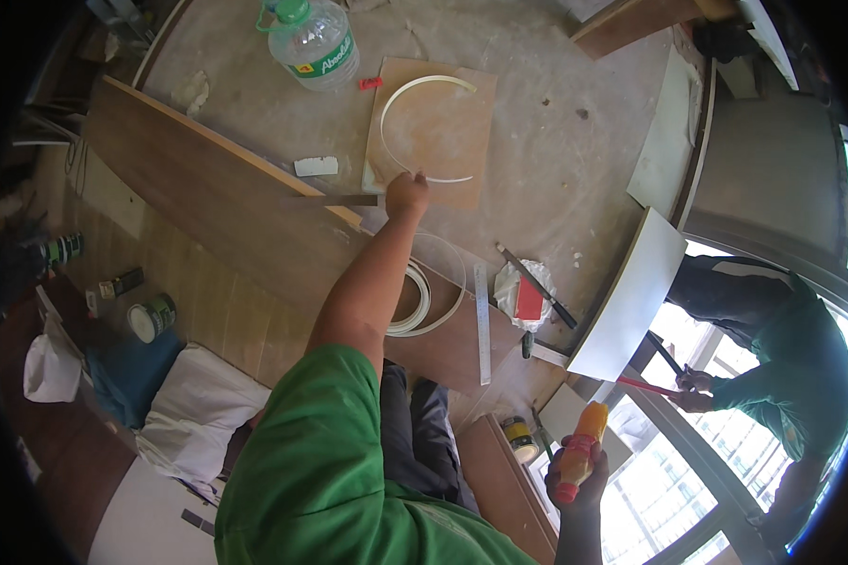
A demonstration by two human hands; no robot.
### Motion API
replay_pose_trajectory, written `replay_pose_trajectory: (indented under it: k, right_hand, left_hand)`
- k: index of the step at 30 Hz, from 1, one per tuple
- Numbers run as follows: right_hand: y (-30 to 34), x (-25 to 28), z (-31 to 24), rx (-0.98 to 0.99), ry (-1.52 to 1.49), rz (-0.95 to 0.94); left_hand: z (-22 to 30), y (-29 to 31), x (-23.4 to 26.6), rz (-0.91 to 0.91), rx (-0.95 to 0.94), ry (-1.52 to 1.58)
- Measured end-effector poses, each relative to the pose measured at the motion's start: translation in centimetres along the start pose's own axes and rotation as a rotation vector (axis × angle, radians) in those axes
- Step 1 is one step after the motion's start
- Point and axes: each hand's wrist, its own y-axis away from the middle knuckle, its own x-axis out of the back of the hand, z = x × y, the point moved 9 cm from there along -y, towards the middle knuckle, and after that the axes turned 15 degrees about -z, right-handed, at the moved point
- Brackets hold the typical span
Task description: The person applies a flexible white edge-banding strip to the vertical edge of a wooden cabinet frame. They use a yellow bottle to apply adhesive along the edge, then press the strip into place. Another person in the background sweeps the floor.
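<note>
My left hand (407, 196) reaches forward over the work surface, its fingers closed at the lower part of a curved cream edging strip (386, 111). The strip arcs over a square tan board (443, 122). A flat, dark blade-like piece (334, 200) sticks out to the left beside this hand; whether the hand grips it too is unclear. At the lower right, my right hand (579, 476) is wrapped round a small plastic bottle (584, 447) with orange and cream colouring and a red cap. Its cap end points down in the picture. A coil of white edging (419, 306) lies near my left forearm.
A large clear bottle (316, 47) with a green cap stands at the back. A steel ruler (482, 325), a dark-handled tool (537, 285) and a white panel (627, 297) are on the right. Another person (782, 348) works by the window. Tins (151, 318) stand at left.
</note>
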Motion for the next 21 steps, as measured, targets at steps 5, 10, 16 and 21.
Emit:
replay_pose_trajectory:
  k: [5, 10, 16, 21]
  right_hand:
    - [-0.9, -2.3, -0.4, -0.001, 0.066, -0.059]
    - [-1.1, -3.1, -0.5, 0.007, 0.069, -0.061]
    - [-1.0, -3.1, -0.9, 0.013, 0.022, -0.027]
    - [-0.7, -5.0, -0.8, 0.048, 0.094, -0.027]
  left_hand:
    - [1.3, 1.1, 1.5, -0.064, 0.017, -0.174]
    - [2.6, 1.6, 3.2, -0.018, -0.041, -0.093]
    - [0.8, 5.9, 3.8, -0.115, -0.315, 0.112]
    - [-5.2, 14.9, 3.8, -0.345, -0.285, 0.240]
